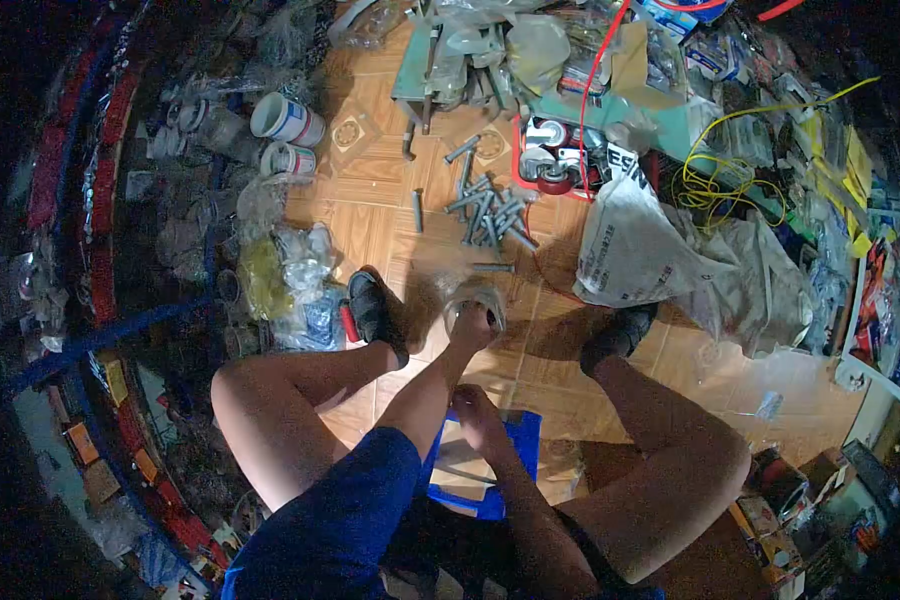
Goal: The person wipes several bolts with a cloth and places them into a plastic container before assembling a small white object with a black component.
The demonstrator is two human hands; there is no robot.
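My left hand (476, 325) reaches forward over the wooden-look floor, its fingers closed round a pale, rounded, partly see-through thing (462, 296). That thing is smeared by motion, and I cannot make out its kind. A single bolt (493, 267) lies just beyond it. Farther forward, several grey metal bolts (485, 212) form a loose pile, with another bolt (417, 211) to its left. Nearer my body, my right hand (478, 418) is curled beside my left forearm, above a blue-framed object (526, 450) between my legs. What its fingers hold, if anything, is hidden.
A red crate (518, 165) of caster wheels stands beyond the pile, near a white printed sack (625, 245). White tubs (288, 120) and bagged goods (308, 265) line the left. A yellow cord (715, 190) tangles at right. My shoes (370, 308) flank the work area.
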